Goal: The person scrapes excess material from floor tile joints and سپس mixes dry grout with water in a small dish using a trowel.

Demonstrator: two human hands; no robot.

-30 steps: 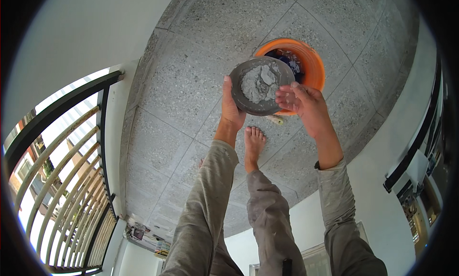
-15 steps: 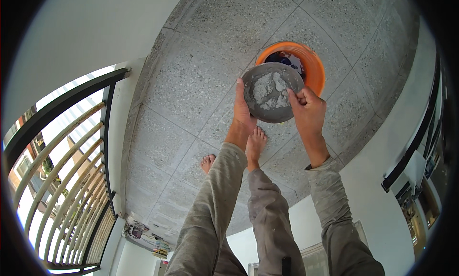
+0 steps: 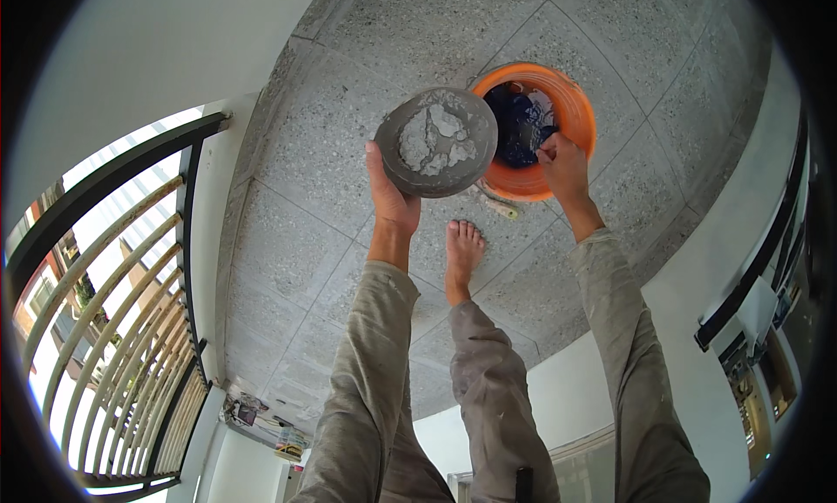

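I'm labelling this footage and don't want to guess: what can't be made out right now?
All in the head view:
Left hand: most fingers hidden under the bowl.
Right hand: fingertips too unclear to tell whether they pinch anything.
Bucket: part of its left side, behind the bowl.
Left foot: hidden behind the left sleeve.
Clutter, lower left: too small to name.

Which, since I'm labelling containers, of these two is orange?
The bucket at the right hand; the other, the bowl held in the left hand, is grey.
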